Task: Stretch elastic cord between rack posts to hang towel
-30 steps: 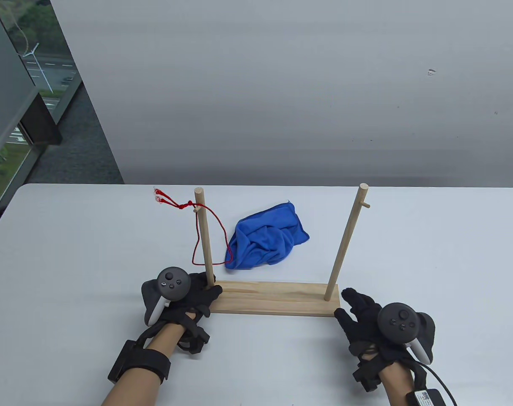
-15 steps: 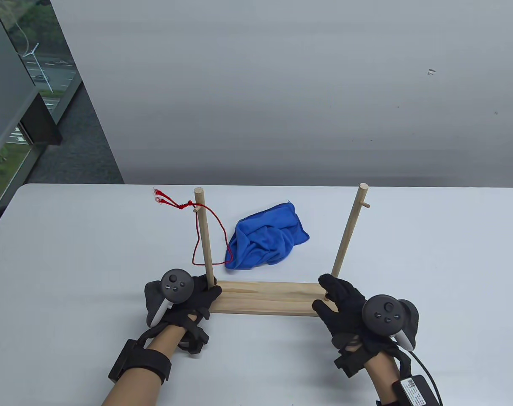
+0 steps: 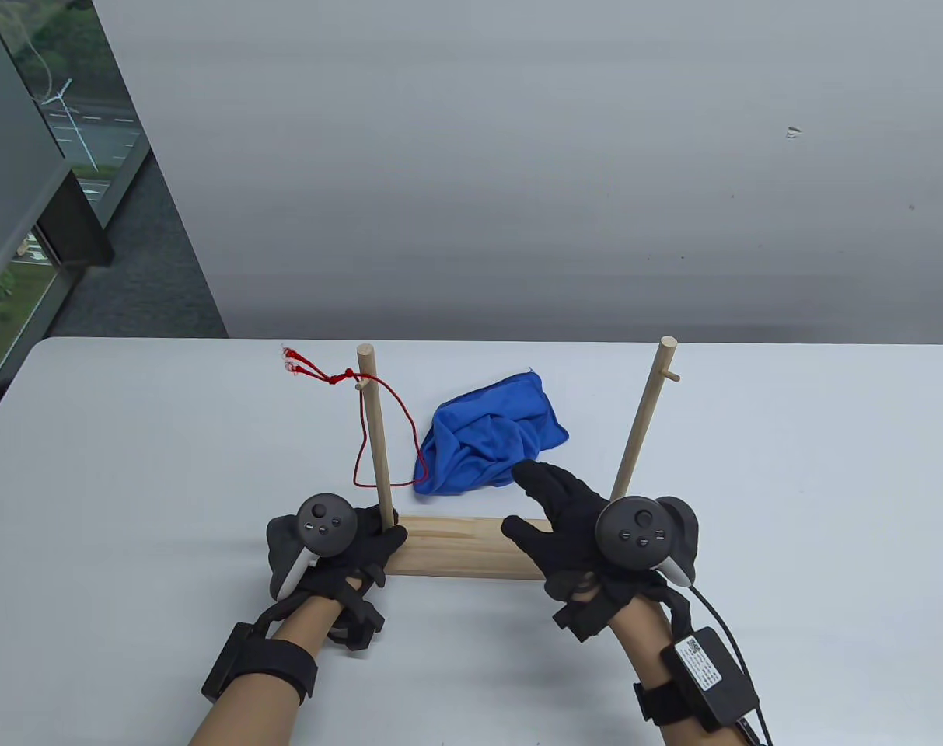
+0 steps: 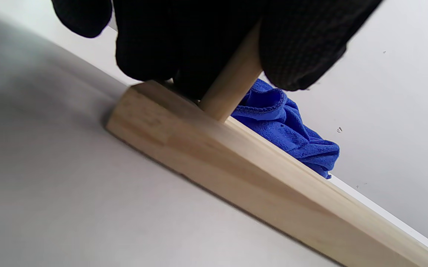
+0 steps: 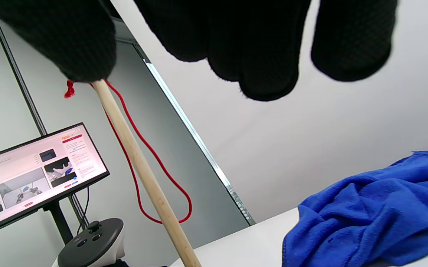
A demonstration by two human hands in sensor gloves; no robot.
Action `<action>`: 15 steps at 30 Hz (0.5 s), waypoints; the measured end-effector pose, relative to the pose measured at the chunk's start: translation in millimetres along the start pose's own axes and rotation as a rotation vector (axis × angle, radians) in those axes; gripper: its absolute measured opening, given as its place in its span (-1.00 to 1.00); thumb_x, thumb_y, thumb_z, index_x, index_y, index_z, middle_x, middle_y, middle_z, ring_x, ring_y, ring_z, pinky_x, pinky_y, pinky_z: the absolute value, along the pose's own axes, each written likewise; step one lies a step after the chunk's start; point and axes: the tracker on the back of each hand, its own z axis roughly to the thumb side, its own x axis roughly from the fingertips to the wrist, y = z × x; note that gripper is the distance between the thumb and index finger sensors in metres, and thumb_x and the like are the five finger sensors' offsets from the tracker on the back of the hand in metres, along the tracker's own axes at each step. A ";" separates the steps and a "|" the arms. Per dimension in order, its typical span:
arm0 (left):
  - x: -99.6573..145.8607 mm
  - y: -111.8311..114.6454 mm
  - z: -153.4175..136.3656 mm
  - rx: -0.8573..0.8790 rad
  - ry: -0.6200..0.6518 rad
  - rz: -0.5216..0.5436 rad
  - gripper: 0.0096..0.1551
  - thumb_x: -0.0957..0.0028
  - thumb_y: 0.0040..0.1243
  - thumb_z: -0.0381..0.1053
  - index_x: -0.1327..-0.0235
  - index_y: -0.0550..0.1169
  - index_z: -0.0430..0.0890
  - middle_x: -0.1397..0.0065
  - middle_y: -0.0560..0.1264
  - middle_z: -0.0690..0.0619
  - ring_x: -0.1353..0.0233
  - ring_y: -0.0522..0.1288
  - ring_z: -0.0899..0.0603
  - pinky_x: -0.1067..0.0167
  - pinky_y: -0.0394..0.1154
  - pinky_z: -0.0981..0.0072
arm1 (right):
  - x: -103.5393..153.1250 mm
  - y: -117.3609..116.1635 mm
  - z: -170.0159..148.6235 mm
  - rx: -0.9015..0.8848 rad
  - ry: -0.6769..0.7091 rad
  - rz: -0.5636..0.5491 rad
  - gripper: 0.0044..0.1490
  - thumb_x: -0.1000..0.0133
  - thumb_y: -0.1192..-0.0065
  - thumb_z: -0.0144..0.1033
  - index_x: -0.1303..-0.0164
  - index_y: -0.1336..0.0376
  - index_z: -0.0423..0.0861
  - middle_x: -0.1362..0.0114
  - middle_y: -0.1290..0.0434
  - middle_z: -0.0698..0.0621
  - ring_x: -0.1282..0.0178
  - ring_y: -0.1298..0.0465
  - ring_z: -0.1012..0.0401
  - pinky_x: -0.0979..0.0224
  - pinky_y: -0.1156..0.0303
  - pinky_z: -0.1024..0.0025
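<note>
A wooden rack base (image 3: 455, 548) carries a left post (image 3: 375, 435) and a right post (image 3: 640, 423). A red elastic cord (image 3: 393, 408) hangs in a loop from the left post's peg. A crumpled blue towel (image 3: 490, 444) lies on the table behind the rack. My left hand (image 3: 366, 544) grips the foot of the left post, as the left wrist view shows on the post (image 4: 232, 81). My right hand (image 3: 553, 513) is open and empty above the base, its fingers (image 3: 533, 474) stretched toward the towel, which also shows in the right wrist view (image 5: 366, 211).
The white table (image 3: 790, 482) reaches to a grey wall. A window is at far left. In the right wrist view a monitor (image 5: 32, 170) stands off to the side, behind the left post (image 5: 139, 167) and cord (image 5: 150, 155).
My right hand has moved left and forward from the rack's right end to above the base, reaching toward the towel. My left hand has stayed on the left post.
</note>
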 end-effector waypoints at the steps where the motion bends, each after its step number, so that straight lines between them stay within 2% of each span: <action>1: 0.0 0.0 0.1 0.001 0.000 -0.003 -0.44 0.17 0.52 0.21 -0.06 0.71 0.01 -0.15 0.75 0.05 -0.17 0.65 -0.20 -0.34 0.39 -0.26 | -3.5 -2.6 0.8 -0.006 0.003 0.005 -0.08 -0.01 -0.27 0.12 -0.44 -0.09 -0.15 -0.44 -0.25 -0.24 -0.32 -0.46 -0.12 -0.21 -0.39 -0.19; 9: -0.4 -0.4 0.2 0.005 0.001 -0.011 -0.44 0.18 0.53 0.21 -0.07 0.70 0.01 -0.16 0.74 0.05 -0.18 0.64 -0.20 -0.34 0.39 -0.26 | -29.2 -20.8 5.7 -0.030 0.019 0.055 -0.03 0.00 -0.28 0.15 -0.47 -0.04 -0.13 -0.48 -0.20 -0.23 -0.37 -0.42 -0.14 -0.25 -0.33 -0.27; 15: -0.7 -0.3 0.3 0.003 0.001 -0.012 -0.44 0.18 0.53 0.20 -0.06 0.71 0.01 -0.15 0.74 0.05 -0.18 0.64 -0.20 -0.34 0.39 -0.26 | -46.7 -30.0 11.5 0.001 -0.020 0.109 0.05 0.01 -0.31 0.19 -0.50 0.04 -0.12 -0.52 -0.15 -0.22 -0.37 -0.44 -0.17 -0.16 -0.43 -0.22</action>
